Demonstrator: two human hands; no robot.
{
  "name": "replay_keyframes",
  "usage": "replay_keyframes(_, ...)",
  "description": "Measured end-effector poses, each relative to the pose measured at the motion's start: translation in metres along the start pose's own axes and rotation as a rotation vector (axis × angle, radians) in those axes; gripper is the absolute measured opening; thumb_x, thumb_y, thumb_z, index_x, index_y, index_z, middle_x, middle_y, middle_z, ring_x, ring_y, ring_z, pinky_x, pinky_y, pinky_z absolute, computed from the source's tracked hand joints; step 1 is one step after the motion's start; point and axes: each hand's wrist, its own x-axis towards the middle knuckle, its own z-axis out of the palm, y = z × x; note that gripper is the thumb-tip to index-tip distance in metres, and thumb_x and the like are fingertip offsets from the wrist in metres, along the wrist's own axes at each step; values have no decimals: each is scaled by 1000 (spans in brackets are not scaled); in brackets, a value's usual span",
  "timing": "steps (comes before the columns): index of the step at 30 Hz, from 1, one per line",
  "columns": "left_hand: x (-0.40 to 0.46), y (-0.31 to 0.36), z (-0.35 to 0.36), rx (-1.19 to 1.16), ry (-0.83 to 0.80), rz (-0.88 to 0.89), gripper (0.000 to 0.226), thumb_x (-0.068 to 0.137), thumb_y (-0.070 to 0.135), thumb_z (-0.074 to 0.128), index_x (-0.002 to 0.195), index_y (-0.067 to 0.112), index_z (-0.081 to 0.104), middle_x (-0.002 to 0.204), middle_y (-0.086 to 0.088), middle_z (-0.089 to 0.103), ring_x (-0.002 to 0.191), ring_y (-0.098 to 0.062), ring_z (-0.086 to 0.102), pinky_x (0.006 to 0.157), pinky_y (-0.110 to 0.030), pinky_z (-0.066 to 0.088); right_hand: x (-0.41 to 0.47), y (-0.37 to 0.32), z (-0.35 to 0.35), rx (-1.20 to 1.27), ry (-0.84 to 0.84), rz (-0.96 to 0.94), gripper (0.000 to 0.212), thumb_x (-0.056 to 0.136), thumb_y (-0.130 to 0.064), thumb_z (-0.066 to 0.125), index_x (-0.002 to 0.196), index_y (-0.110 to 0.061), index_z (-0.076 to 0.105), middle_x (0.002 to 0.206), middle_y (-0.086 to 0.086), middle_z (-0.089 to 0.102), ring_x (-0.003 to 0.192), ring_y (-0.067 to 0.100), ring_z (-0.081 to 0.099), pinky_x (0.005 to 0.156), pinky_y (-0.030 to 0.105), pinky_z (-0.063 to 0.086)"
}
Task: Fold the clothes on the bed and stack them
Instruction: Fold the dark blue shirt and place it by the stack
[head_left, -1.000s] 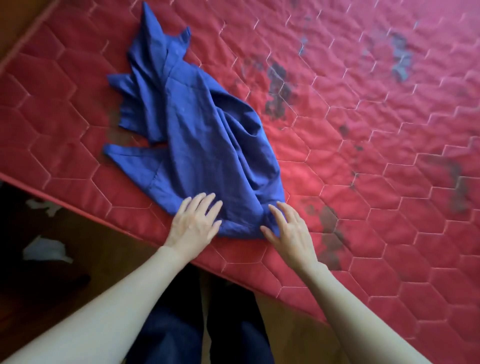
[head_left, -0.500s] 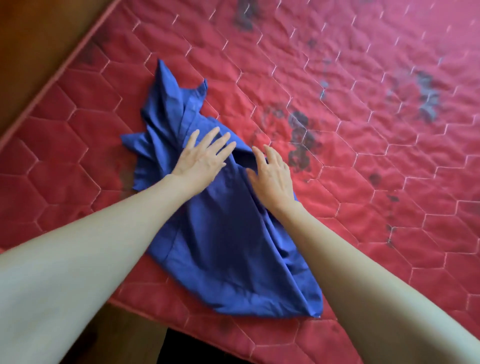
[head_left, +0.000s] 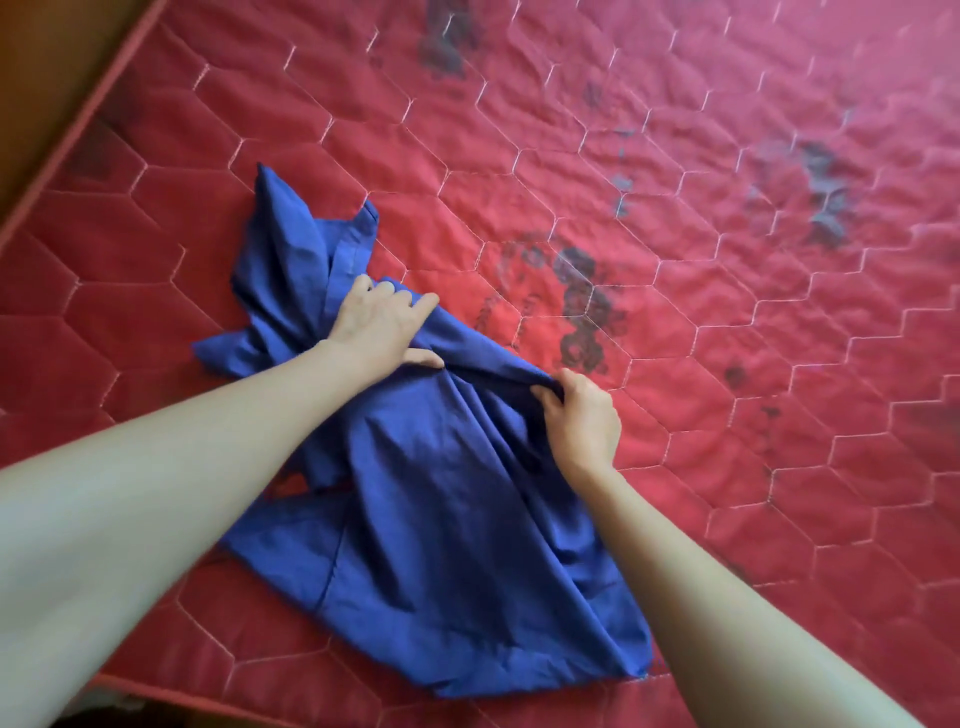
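The blue garment (head_left: 441, 519) lies crumpled on the red mattress (head_left: 675, 467), near its front edge, its far end bunched into peaks; both hands now have hold of it, where half a second ago they lay flat with fingers straight on the cloth. The left hand (head_left: 382, 325) has curled its fingers and thumb round a gather in the middle of the far part; the right hand (head_left: 582, 421) pinches a fold at the garment's right edge, and has drawn back toward the person from where it was. A ridge of cloth is pulled taut between the two grips; this looks like the start of lifting or spreading the garment to open it out, so folding proper has not begun, and no stack is in view. The garment's near hem is as it was.
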Motion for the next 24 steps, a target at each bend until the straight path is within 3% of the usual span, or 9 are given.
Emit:
replay_keyframes(2, 9, 11, -13, -20, 30, -26, 65, 87, 72, 38, 130, 24, 48, 118, -5, 52, 107, -25, 49, 89, -38, 32, 8, -5, -18, 75, 51, -29, 15, 92, -28, 58, 93, -14, 63, 96, 3, 66, 90, 29, 59, 63, 33, 33)
replay_keyframes(4, 21, 19, -29, -46, 77, -28, 41, 91, 53, 49, 116, 23, 61, 120, -4, 48, 110, -25, 45, 90, -38, 32, 20, -10, -41, 153, 91, -60, 12, 90, -26, 60, 96, -18, 68, 96, 1, 68, 90, 26, 60, 65, 33, 38)
replay_keyframes(6, 32, 21, -47, -133, 145, -60, 26, 93, 28, 51, 110, 18, 67, 119, -4, 53, 111, -26, 46, 91, -37, 31, 35, -14, -68, 193, 138, -88, 12, 89, -25, 62, 97, -21, 70, 97, 0, 69, 91, 23, 60, 66, 31, 36)
replay_keyframes(8, 41, 14, -73, -242, 248, -98, 26, 93, 17, 47, 110, 15, 68, 113, -6, 62, 108, -29, 52, 91, -37, 31, 51, -14, -101, 216, 199, -106, 13, 88, -27, 64, 98, -22, 71, 99, 0, 70, 93, 22, 61, 67, 28, 33)
replay_keyframes(12, 39, -8, -164, -420, 569, -95, 24, 95, 22, 55, 108, 14, 73, 104, -13, 71, 97, -35, 62, 83, -37, 38, 74, -21, -185, 230, 365, -231, 18, 88, -28, 65, 102, -19, 73, 102, 2, 72, 97, 21, 63, 73, 28, 38)
replay_keyframes(17, 0, -11, -274, -471, 899, -4, 28, 91, 33, 56, 105, 17, 74, 95, -14, 71, 90, -38, 64, 74, -42, 45, 57, -26, -277, 275, 588, -442, 16, 85, -28, 64, 93, -18, 73, 92, 2, 70, 86, 21, 62, 73, 28, 39)
replay_keyframes(20, -32, 11, -289, -359, 997, 90, 29, 89, 32, 56, 96, 12, 76, 85, -15, 70, 80, -37, 65, 68, -42, 47, 24, -6, -286, 276, 611, -511, 14, 85, -27, 66, 90, -15, 73, 88, 3, 69, 80, 23, 62, 71, 35, 45)
replay_keyframes(24, -74, 65, -244, -222, 959, 108, 8, 81, 14, 68, 78, 9, 73, 71, -11, 67, 64, -33, 63, 59, -39, 49, -26, 44, -245, 147, 528, -501, 9, 83, -20, 71, 88, -13, 73, 87, 6, 69, 83, 30, 65, 66, 38, 47)
